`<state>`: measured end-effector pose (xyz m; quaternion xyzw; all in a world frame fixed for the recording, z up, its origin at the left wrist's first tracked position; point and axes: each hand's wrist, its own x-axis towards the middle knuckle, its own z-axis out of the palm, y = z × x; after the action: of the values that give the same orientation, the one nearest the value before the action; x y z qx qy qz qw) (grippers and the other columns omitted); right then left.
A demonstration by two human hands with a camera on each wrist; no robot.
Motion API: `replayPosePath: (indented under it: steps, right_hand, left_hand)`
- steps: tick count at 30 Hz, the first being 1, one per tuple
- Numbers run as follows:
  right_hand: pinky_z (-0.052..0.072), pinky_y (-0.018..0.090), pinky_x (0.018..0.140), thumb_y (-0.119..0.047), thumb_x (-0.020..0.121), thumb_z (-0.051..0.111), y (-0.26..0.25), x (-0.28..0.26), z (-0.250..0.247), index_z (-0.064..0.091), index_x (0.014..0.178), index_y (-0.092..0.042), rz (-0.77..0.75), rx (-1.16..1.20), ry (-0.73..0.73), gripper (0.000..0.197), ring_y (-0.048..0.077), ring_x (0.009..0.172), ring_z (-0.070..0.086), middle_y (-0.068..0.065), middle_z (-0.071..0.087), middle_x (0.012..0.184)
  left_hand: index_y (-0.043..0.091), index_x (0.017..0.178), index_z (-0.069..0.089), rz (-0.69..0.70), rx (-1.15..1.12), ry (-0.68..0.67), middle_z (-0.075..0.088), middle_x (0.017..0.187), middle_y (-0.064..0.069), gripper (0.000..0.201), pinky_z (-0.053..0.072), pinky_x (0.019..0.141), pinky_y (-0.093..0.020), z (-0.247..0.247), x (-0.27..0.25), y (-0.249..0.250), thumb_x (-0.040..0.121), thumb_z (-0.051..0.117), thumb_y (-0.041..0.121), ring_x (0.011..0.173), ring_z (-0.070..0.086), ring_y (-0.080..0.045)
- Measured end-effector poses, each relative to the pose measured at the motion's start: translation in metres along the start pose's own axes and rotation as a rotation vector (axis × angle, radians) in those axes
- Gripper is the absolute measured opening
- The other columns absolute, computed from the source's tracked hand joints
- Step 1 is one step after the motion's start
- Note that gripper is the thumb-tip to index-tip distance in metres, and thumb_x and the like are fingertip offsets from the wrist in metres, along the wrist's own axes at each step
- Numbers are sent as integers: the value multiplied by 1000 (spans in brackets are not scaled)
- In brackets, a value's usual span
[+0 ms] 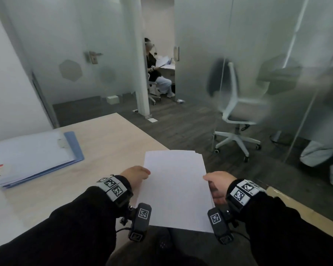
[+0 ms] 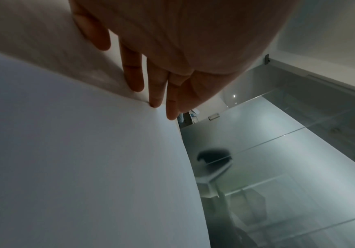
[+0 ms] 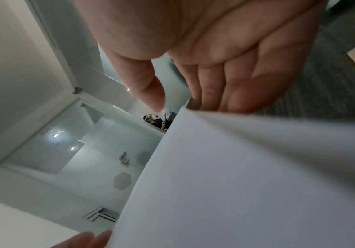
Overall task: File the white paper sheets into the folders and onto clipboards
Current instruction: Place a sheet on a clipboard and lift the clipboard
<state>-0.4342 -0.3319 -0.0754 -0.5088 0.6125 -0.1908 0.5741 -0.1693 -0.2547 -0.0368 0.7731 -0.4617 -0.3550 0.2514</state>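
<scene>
Both hands hold a blank, unprinted stack of white paper sheets [image 1: 176,191] above the lap, left hand [image 1: 135,176] and right hand [image 1: 218,186] pinching its side edges, beside the blue folder [image 1: 35,160] whose red-striped label is illegible.

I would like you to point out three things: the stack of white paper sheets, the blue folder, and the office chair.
stack of white paper sheets [image 1: 176,189]: head view, middle of the top sheet.
blue folder [image 1: 73,144]: head view, bare blue cover at the right edge.
office chair [image 1: 240,110]: head view, seat.
</scene>
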Motion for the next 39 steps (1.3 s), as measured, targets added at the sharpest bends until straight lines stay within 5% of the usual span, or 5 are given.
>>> replayPosePath:
  steps: [7,12,16,20,39]
  right_hand:
    - [57,50,73,0,81,56,-6,-1,-12,68,87,-12,-290,-132,116,18,35,77,68,16,72,90]
    - [57,33,80,-1,86,57,-29,-23,12,68,98,-15,-550,-47,120,22,21,85,71,3,75,93]
    - [50,11,55,0,93,51,-54,-41,42,65,98,-13,-645,168,43,20,6,69,70,-4,73,85]
    - [53,19,64,-8,97,49,-83,-53,70,64,97,-17,-733,324,-37,18,3,68,69,-2,74,88]
    - [54,23,67,-14,95,55,-73,-49,133,72,102,-19,-644,223,-61,18,10,80,73,-7,77,87]
  left_hand:
    - [12,126,58,-45,-181,49,57,133,-18,36,40,105,-39,4,11,-8,90,57,11,125,51,-35]
    - [14,143,39,-65,-460,157,60,124,-13,63,52,89,-41,-12,10,-29,87,65,21,108,60,-31]
    - [9,108,66,82,-734,186,71,107,-15,19,54,76,-39,-41,-10,-30,93,54,11,87,68,-29]
    - [27,93,73,269,-716,371,75,104,-7,19,52,94,-52,-83,-32,-31,81,58,28,99,68,-30]
    - [19,88,73,253,-829,246,71,94,-8,15,47,76,-38,-96,-58,-94,87,59,21,82,63,-25]
